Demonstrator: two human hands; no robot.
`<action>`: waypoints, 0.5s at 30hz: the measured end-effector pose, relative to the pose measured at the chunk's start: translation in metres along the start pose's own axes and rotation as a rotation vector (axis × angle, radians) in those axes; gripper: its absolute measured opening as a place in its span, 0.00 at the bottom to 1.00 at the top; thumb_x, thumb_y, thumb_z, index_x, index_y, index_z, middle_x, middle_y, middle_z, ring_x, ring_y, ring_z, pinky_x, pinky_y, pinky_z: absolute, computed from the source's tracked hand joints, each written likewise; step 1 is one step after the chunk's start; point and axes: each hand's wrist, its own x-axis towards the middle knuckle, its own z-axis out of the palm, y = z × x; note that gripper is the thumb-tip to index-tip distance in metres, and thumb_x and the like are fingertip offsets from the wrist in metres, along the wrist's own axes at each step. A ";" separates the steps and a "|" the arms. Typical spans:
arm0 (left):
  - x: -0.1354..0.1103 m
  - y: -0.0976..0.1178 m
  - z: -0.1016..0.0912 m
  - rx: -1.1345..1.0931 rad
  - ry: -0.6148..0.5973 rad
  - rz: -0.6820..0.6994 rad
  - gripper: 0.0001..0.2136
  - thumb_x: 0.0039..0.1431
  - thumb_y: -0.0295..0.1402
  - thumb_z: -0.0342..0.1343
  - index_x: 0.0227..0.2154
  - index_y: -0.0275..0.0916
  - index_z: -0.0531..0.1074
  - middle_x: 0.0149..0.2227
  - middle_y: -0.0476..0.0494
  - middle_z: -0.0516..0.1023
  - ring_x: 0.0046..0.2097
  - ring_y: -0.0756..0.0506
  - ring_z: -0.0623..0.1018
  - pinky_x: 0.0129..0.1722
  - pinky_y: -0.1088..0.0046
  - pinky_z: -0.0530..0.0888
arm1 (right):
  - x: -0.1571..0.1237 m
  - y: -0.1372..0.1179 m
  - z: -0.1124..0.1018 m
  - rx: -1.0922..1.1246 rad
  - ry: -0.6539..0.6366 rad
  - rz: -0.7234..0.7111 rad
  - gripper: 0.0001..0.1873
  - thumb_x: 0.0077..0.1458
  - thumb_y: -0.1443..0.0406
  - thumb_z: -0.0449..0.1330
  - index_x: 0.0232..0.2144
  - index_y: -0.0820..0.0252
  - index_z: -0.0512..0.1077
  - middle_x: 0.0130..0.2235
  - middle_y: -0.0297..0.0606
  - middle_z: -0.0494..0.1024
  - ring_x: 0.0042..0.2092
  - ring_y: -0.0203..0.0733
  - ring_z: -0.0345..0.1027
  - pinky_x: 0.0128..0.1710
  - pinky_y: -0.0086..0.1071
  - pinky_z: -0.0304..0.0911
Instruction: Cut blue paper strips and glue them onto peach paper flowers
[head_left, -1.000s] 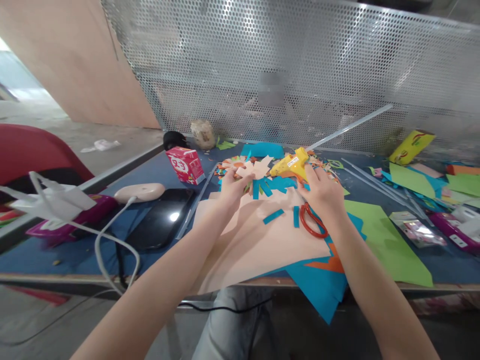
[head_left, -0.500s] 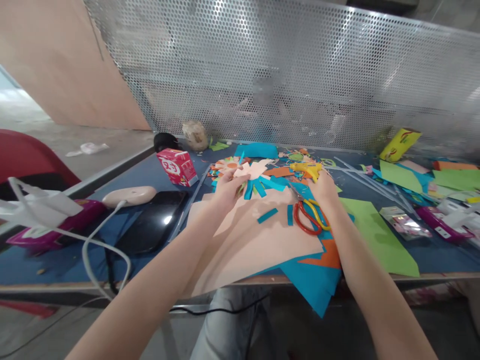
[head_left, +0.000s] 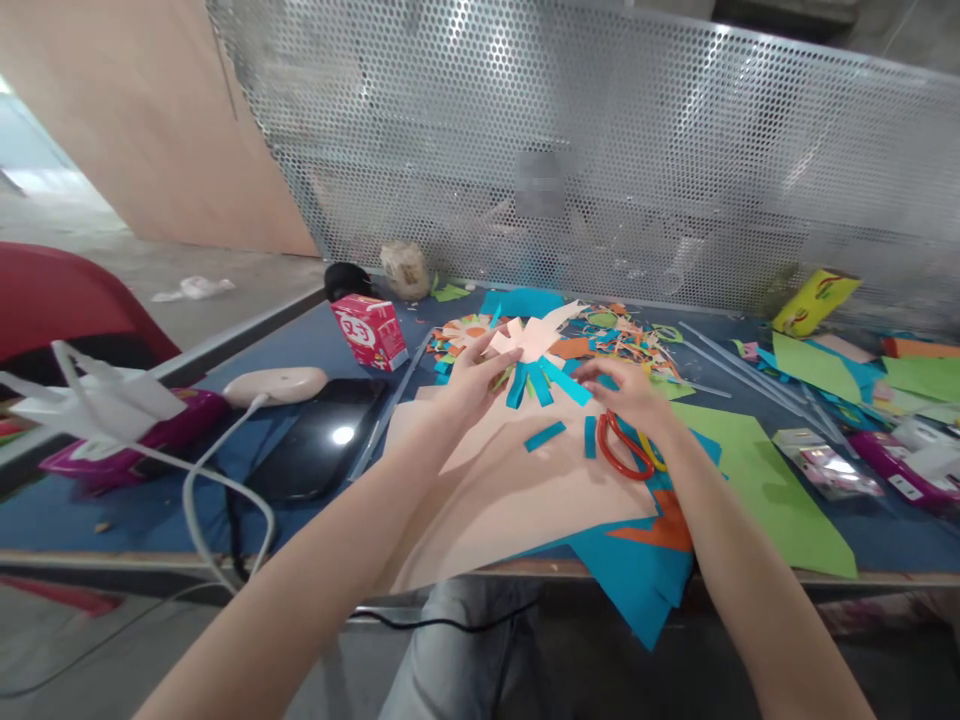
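1. One pale sheet lies nearest, hanging past the table edge; blue paper and an orange piece stick out from under its right near corner.
2. Two loose blue strips rest on the sheet, and the scissors lie at its right side, partly hidden by the forearm.
3. Above the sheet's far edge, the left hand grasps the flower, a pale paper shape with blue and green strips spreading from its near side.
4. Just right of it, the right hand is curled at the end of a long blue strip on the flower; whether the fingertips pinch it or only meet it, I cannot tell.
5. Half a second ago that hand was on the glue gun, beyond the sheet's right side. Now the hand has let go, so both hands are on or beside the flower. The gun cannot be clearly made out; the right hand may hide it.
6. Left of the sheet is the phone; right of it, a green sheet.
7. Beyond the sheet lie paper scraps, then the perforated panel.
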 end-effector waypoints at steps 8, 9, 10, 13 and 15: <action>0.000 0.000 0.002 -0.011 -0.008 0.062 0.22 0.34 0.27 0.66 0.38 0.38 0.71 0.19 0.57 0.67 0.19 0.58 0.66 0.17 0.81 0.58 | -0.006 -0.014 0.011 0.355 -0.255 0.015 0.25 0.49 0.45 0.52 0.28 0.61 0.72 0.26 0.37 0.73 0.30 0.36 0.64 0.32 0.31 0.60; 0.000 0.001 0.002 -0.012 -0.007 0.063 0.22 0.34 0.26 0.66 0.38 0.38 0.71 0.20 0.57 0.67 0.19 0.58 0.66 0.17 0.81 0.58 | -0.005 -0.013 0.010 0.372 -0.248 0.009 0.25 0.49 0.45 0.51 0.28 0.61 0.72 0.25 0.36 0.72 0.29 0.35 0.64 0.31 0.30 0.60; -0.001 0.001 0.003 -0.014 -0.004 0.064 0.22 0.34 0.26 0.66 0.38 0.38 0.71 0.20 0.57 0.67 0.19 0.58 0.65 0.17 0.81 0.58 | -0.005 -0.013 0.010 0.375 -0.234 0.004 0.26 0.50 0.45 0.51 0.27 0.61 0.73 0.25 0.36 0.72 0.28 0.35 0.63 0.30 0.30 0.59; -0.002 0.002 0.004 -0.009 0.000 0.077 0.22 0.35 0.26 0.66 0.38 0.38 0.71 0.19 0.57 0.66 0.18 0.58 0.65 0.17 0.80 0.57 | -0.004 -0.011 0.010 0.333 -0.191 0.020 0.26 0.50 0.45 0.50 0.25 0.61 0.72 0.24 0.36 0.71 0.26 0.33 0.61 0.27 0.28 0.56; -0.003 0.002 0.004 0.004 -0.009 0.088 0.21 0.35 0.26 0.65 0.38 0.38 0.70 0.19 0.57 0.66 0.18 0.57 0.65 0.17 0.80 0.57 | -0.004 -0.010 0.010 0.304 -0.179 0.033 0.27 0.50 0.44 0.50 0.23 0.61 0.71 0.23 0.35 0.71 0.26 0.33 0.60 0.27 0.28 0.56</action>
